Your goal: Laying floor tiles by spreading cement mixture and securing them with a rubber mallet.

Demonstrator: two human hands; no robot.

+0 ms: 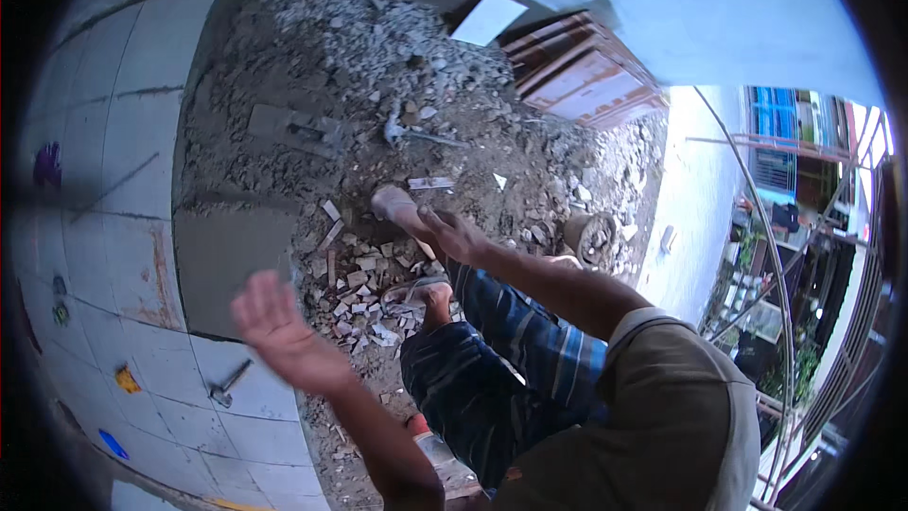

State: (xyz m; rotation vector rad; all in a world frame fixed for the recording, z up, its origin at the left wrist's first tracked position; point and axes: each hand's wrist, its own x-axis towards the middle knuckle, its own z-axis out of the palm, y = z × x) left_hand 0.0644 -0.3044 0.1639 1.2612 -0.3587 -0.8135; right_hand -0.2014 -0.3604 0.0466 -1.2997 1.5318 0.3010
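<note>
From my remote station I note the hands apart: the left hand [295,348] open and empty, the right hand [454,237] by the wearer's leg [411,217], its grip impossible to tell. Smooth grey mortar [227,265] lies just beyond the left hand, a hammer [228,385] on tiles [251,431] nearby, broken tile pieces [357,301] between both hands.
</note>
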